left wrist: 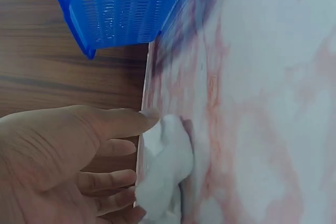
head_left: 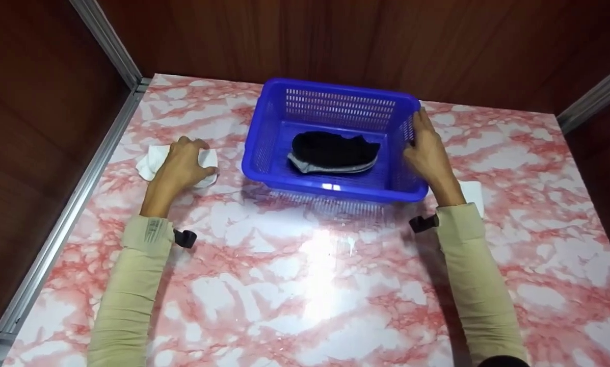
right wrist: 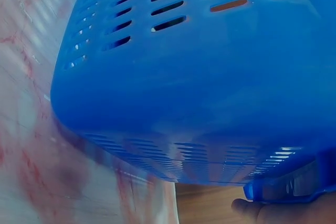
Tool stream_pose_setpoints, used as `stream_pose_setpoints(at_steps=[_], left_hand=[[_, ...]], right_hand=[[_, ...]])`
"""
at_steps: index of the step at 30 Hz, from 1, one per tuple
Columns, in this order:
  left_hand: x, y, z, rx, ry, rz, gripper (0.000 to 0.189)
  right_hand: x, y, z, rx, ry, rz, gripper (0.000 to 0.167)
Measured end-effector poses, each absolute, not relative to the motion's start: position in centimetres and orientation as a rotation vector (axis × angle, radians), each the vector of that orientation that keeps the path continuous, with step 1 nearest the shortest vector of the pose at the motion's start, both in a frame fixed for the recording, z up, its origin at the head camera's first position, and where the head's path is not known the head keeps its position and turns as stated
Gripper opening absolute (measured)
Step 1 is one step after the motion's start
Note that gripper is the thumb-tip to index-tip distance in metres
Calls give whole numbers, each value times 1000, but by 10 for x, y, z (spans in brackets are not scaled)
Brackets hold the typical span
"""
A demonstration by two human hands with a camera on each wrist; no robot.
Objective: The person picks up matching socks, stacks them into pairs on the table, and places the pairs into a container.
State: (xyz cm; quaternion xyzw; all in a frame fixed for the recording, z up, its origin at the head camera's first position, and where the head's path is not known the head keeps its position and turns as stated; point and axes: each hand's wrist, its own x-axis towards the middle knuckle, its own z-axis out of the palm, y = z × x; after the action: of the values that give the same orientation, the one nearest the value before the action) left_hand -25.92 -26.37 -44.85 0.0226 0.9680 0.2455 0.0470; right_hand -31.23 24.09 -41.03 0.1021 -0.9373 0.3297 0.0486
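My left hand (head_left: 182,162) is over a crumpled white cloth (head_left: 152,162), thumb and fingers spread apart. In the left wrist view the fingertips (left wrist: 149,114) come right up to the white cloth (left wrist: 165,171), with nothing in their grasp. My right hand (head_left: 429,153) grips the right rim of a blue plastic basket (head_left: 335,193), its thumb on the inner side. Inside the basket, a black sock (head_left: 333,149) lies on top of a grey one (head_left: 305,165). The basket's slotted wall (right wrist: 199,77) fills most of the right wrist view.
Another white piece of cloth (head_left: 473,196) lies partly behind my right wrist. The red-and-white marbled tabletop (head_left: 233,306) meets a dark wooden panel (head_left: 335,41) behind the basket. A metal rail (head_left: 70,219) runs along the left edge.
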Motion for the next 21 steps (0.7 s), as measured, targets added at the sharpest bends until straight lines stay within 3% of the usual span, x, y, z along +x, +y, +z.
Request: stream_pose_setpoints(at_steps=[5, 13, 21], left_hand=[[-257, -264, -456, 62, 2894, 708, 59], [-258, -262, -460, 143, 2988, 774, 23], [-253, -261, -462, 193, 3012, 810, 21]], right_hand=[[-310, 240, -412, 296, -2849, 1031, 74], [-313, 241, -409, 298, -2809, 1051, 73], [-312, 240, -410, 318, -2823, 1028, 76]])
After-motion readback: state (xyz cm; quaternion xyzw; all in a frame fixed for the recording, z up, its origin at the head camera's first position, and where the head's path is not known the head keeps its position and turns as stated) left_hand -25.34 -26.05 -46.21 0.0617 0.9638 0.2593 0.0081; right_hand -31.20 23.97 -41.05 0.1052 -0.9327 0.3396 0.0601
